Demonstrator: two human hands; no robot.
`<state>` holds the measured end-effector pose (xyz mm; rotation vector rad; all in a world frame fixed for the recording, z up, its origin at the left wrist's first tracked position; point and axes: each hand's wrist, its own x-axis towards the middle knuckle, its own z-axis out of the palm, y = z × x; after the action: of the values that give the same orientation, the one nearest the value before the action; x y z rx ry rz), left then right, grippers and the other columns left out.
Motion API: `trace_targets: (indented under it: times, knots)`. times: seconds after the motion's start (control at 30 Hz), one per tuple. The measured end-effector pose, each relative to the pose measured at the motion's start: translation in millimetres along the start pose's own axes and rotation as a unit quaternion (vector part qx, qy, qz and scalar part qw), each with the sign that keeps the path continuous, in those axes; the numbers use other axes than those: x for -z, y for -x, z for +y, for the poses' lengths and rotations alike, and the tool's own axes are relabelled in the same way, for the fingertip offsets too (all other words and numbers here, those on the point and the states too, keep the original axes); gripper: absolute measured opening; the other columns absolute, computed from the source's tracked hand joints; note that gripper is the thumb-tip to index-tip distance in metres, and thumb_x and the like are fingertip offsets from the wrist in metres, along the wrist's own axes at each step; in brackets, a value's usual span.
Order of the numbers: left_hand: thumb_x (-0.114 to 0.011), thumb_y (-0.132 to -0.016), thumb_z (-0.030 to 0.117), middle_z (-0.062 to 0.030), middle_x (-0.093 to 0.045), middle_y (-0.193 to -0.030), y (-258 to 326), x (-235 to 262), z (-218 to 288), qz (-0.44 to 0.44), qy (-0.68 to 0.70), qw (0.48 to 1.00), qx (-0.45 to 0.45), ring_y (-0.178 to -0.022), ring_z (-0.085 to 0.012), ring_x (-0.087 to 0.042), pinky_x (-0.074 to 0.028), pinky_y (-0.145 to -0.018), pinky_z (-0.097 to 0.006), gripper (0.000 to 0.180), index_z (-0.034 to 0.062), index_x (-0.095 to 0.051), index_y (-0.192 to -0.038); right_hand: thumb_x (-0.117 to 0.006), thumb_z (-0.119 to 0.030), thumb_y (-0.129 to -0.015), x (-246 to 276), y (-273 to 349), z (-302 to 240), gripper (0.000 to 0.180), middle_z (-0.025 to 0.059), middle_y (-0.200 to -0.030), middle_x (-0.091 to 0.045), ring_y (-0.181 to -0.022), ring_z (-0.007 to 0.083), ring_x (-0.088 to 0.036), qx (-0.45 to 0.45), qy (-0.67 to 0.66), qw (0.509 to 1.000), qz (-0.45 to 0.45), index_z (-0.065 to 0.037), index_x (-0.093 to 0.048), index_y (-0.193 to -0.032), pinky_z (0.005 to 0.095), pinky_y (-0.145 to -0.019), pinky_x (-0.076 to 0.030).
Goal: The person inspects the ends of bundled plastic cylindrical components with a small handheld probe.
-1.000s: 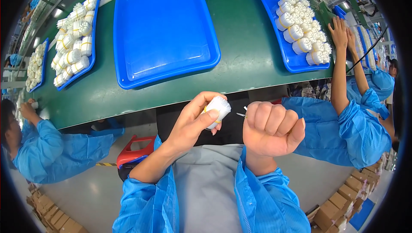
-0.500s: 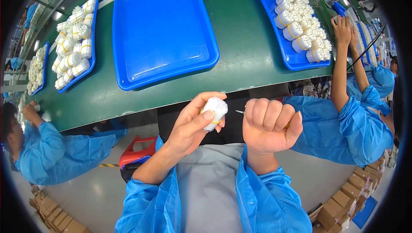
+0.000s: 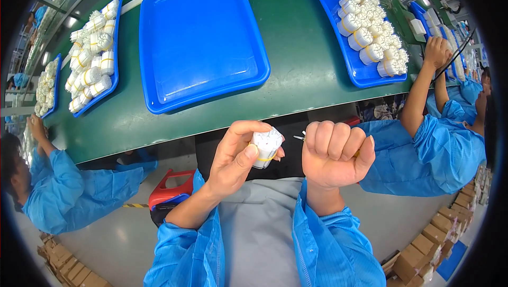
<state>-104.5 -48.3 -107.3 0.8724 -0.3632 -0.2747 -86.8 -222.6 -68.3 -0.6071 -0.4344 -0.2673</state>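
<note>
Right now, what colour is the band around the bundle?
Yellow, on the white bundle in the left hand; head view.

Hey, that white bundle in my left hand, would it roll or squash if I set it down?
The bundle looks roughly cylindrical, so on its side it may roll. The left hand holds it with fingertips alone, so it is probably light. A yellow band rings it, so it likely keeps its shape; how firm it is I cannot tell.
</note>
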Motion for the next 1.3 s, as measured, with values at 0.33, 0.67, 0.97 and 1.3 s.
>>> trace_targets:
  times: [0.33, 0.67, 0.97, 1.3]
  knots:
    - [-0.045, -0.103, 0.031, -0.0246, -0.057, -0.113, 0.7, -3.2, 2.1, 0.001, 0.075, 0.997, 0.027, -0.092, -0.0301, -0.065, -0.056, -0.076, -0.042, 0.035, 0.0059, -0.040, -0.127, -0.032, -0.035, -0.103, 2.1, 1.7, 1.0, 0.046, -0.0003, -0.053, -0.035, -0.048, 0.0154, -0.030, 0.001, -0.001, 1.000, 0.000, -0.013, -0.033, -0.062, 0.0337, -0.052, -0.027]
    - [-0.068, -0.090, 0.019, -0.0134, -0.058, -0.111, 3.9, 1.5, 8.9, 0.010, -0.059, 0.997, 0.046, -0.089, -0.0182, -0.061, -0.051, -0.078, -0.031, 0.056, 0.0026, -0.041, -0.136, -0.053, -0.052, -0.094, 2.1, -4.0, -13.2, 0.050, -0.0015, -0.063, -0.037, -0.056, 0.0102, -0.030, -0.149, 0.225, 0.962, -0.050, -0.009, -0.041, -0.072, 0.0300, -0.054, -0.024]
    - [-0.076, -0.067, -0.004, -0.0112, -0.066, -0.098, 0.7, 6.1, 18.6, 0.038, -0.369, 0.922, -0.115, -0.082, -0.0190, -0.066, -0.051, -0.072, -0.028, 0.051, 0.0028, -0.058, -0.114, -0.057, -0.019, -0.096, -10.2, -24.6, -25.3, 0.019, 0.0127, -0.075, -0.051, -0.067, 0.0295, -0.051, -0.179, 0.538, 0.770, -0.293, -0.002, -0.055, -0.089, 0.0366, -0.063, -0.041]
    - [-0.081, -0.055, -0.001, -0.0103, -0.064, -0.079, -7.9, 11.2, 20.4, 0.035, -0.534, 0.825, -0.179, -0.066, -0.0259, -0.064, -0.050, -0.056, -0.032, 0.042, 0.0033, -0.062, -0.093, -0.069, -0.014, -0.085, -20.5, -19.9, -13.4, 0.012, 0.0088, -0.069, -0.059, -0.055, 0.0284, -0.057, -0.141, 0.621, 0.715, -0.287, -0.005, -0.063, -0.080, 0.0385, -0.049, -0.042]
